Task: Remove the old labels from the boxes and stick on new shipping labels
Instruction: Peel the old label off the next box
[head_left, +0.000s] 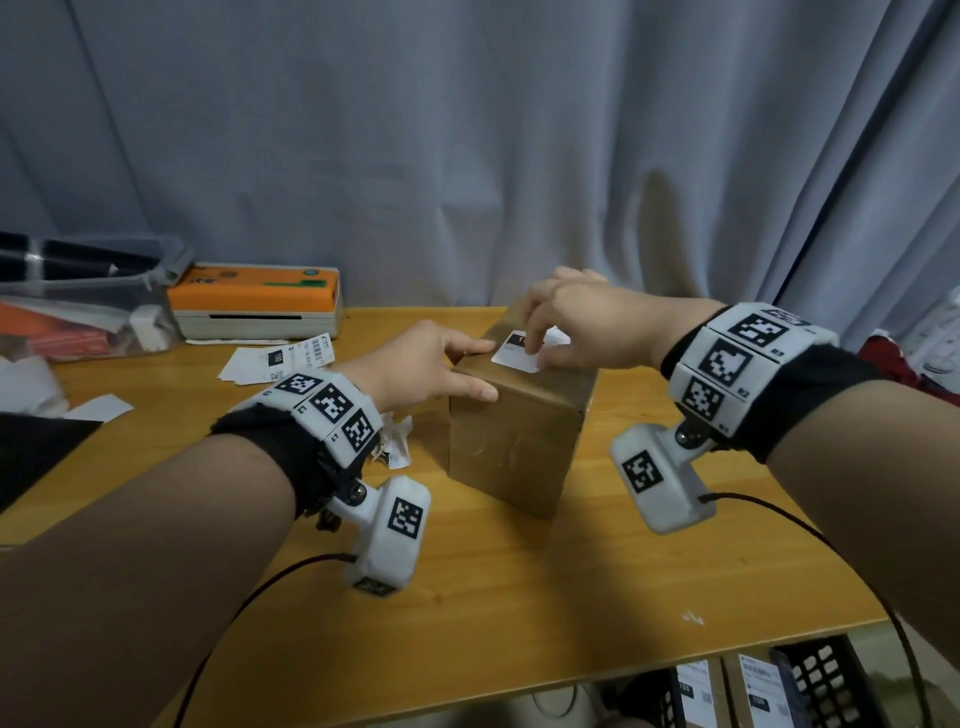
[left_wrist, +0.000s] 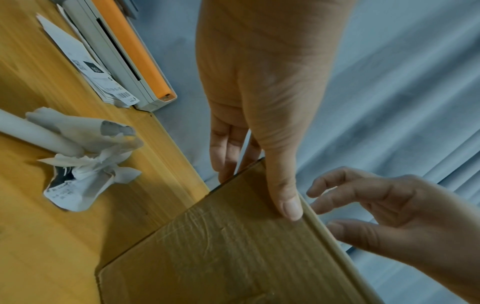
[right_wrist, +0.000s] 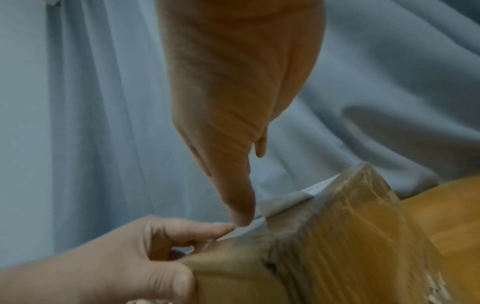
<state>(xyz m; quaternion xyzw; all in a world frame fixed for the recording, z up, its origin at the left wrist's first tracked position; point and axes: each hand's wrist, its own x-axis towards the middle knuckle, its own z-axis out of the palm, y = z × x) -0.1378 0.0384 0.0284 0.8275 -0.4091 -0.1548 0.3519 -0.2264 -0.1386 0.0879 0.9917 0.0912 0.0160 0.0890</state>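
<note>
Standing upright: the cardboard box (head_left: 519, 426) sits near the middle of your wooden tabletop (head_left: 571, 597), one corner turned toward you.
Label: a white shipping label (head_left: 524, 351) with a dark block lies on the top face of the box.
Left hand: your left hand (head_left: 421, 371) grips the box's upper left corner, thumb laid along the near side face, fingers reaching over the top edge.
Right hand: your right hand (head_left: 582, 322) comes over the top from the right; its thumb and fingertips pinch at the label's near edge. The right wrist view is blurred, so how much of the label is lifted you cannot tell.
Crumpled paper: a torn, balled-up white label (left_wrist: 85, 166) lies on the tabletop just left of the box.
Printer: an orange and white label printer (head_left: 257, 301) sits at the back left, loose printed labels (head_left: 275, 358) lying in front of it.
Backdrop: a grey-blue curtain (head_left: 467, 130) hangs behind the tabletop.
</note>
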